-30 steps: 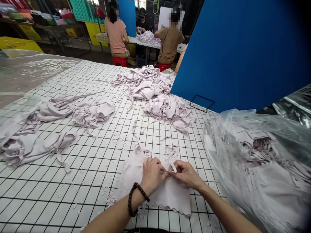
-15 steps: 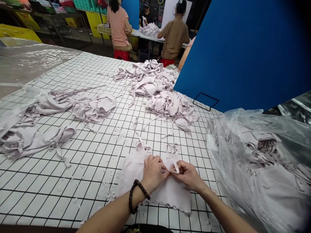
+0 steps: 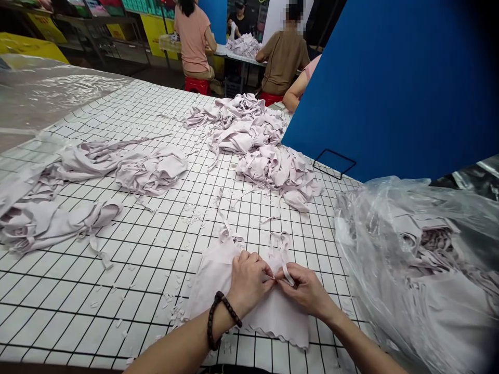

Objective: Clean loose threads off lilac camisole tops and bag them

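A pale lilac camisole (image 3: 212, 272) with thin straps and a wavy hem lies flat before me. My left hand (image 3: 249, 280), a dark bead bracelet (image 3: 212, 317) on its wrist, rests over the camisole's middle with thumb and fingers closed on a strap end. Against it, my right hand (image 3: 306, 291) pinches the same thin strap (image 3: 287, 272), which loops up past the fingers. The fingertips of both hands nearly meet. What exactly lies between them is too small to make out. Another strap (image 3: 222, 213) trails away from the top edge.
Heaps of the same garments lie at the table's middle (image 3: 273, 166) and left (image 3: 152, 169). Small white scraps (image 3: 177, 306) dot the grid-patterned cloth (image 3: 156, 280). A clear bag (image 3: 390, 208) of folded garments stands at right, below a blue board (image 3: 390, 93). Several people work behind.
Both hands stay at the strap. My right hand has shifted slightly, and the strap's loop hangs differently at its fingers. The view has moved a little.
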Demonstrator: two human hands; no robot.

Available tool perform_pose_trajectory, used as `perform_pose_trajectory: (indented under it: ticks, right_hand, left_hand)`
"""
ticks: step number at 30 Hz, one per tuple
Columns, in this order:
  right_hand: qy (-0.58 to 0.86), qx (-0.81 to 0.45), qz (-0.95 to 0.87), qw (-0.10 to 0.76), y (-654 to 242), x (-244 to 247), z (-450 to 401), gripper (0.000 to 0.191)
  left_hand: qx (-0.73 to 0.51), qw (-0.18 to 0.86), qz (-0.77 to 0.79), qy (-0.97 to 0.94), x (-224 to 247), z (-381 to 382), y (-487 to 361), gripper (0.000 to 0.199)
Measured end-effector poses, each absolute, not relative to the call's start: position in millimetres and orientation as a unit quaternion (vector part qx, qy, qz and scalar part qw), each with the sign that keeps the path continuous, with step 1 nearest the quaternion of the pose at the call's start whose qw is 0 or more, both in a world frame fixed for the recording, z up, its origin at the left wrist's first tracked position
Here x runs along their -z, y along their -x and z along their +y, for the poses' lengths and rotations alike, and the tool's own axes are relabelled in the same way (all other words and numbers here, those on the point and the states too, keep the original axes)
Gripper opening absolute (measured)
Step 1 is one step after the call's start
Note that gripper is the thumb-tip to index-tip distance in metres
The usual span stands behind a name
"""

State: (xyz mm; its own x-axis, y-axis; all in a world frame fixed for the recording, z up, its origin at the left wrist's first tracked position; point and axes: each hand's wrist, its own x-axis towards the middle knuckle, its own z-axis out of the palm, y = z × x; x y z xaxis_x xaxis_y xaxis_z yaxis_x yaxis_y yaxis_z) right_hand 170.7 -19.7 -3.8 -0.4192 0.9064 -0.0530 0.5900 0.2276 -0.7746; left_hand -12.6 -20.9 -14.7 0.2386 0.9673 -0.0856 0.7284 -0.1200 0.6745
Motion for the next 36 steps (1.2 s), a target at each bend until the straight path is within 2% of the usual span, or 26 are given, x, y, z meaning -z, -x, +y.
perform_pose_trajectory:
  ticks: [16,21,28,36]
  right_hand:
    - [0.549,-0.389,-0.704,0.228,-171,11,-30,0.015]
    - [0.520,-0.345,-0.740,0.251,-173,14,-36,0.012]
    - [0.457,-0.264,-0.796,0.297,-175,23,-46,0.028]
    - [0.441,-0.270,-0.797,0.313,-175,24,-47,0.028]
  left_hand:
    - [-0.187,0.303,0.580,-0.733,22,-20,12,0.009]
    - [-0.186,0.295,0.569,-0.745,19,-21,11,0.013]
    - [-0.190,0.277,0.548,-0.766,17,-23,9,0.019]
    - [-0.233,0.244,0.535,-0.774,22,-23,9,0.020]
